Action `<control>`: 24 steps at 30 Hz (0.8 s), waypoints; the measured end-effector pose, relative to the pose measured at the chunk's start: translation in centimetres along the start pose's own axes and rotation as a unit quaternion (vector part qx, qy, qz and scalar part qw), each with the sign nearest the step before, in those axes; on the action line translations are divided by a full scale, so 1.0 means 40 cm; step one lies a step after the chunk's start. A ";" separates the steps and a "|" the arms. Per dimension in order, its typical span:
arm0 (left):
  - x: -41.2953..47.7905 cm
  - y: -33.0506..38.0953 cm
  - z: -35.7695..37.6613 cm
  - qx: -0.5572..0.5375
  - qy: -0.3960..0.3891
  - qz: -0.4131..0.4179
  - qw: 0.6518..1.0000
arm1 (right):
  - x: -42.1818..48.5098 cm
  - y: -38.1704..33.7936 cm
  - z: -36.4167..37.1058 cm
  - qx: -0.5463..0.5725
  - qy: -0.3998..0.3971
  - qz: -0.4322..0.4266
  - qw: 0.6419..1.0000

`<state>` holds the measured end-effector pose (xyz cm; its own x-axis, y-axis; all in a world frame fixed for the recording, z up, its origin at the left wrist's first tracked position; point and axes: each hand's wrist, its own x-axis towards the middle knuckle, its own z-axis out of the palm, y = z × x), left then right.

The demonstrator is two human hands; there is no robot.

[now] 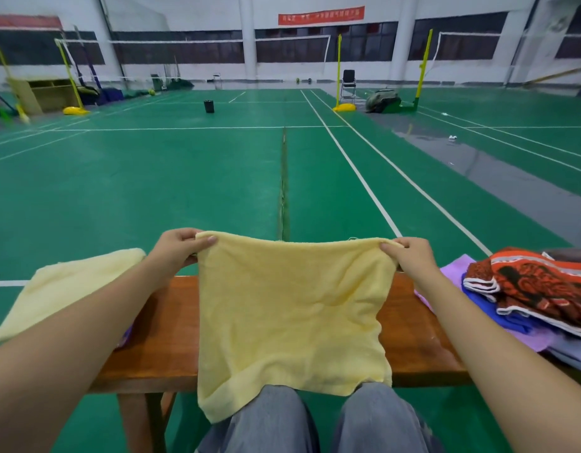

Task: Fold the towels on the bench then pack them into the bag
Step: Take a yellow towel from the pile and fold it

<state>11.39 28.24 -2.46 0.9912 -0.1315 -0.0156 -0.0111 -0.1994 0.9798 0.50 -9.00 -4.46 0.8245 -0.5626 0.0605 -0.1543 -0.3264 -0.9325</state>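
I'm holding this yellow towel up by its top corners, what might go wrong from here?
The yellow towel hangs past the bench front onto your knees, pinched only at its corners by left hand and right hand; a slip might drop it on the floor. Your right forearm is near the towel pile and may knock it.

A green court floor [152,178] marked with white lines stretches away. A black bin [209,106] stands on it. Right of the bin, a black chair [349,80] sits beside a yellow net post [339,70]. Far left of the bin stands a wooden cabinet [44,94]. Above the bin, to its right, a red banner [321,15] hangs on the wall.
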 end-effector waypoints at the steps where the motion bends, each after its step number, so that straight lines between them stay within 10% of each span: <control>1: 0.002 0.011 -0.001 -0.013 0.001 0.005 1.000 | 0.001 -0.014 -0.003 0.007 0.001 -0.002 1.000; 24: 0.228 0.343 0.005 -0.221 0.068 0.155 0.960 | 0.225 -0.378 0.016 0.279 0.168 -0.113 0.939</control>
<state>20.24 24.12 10.81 0.9576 0.0151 0.2876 -0.2812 0.2646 0.9224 10.62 -8.64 9.96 0.5694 -0.7648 0.3014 0.3903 -0.0711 -0.9179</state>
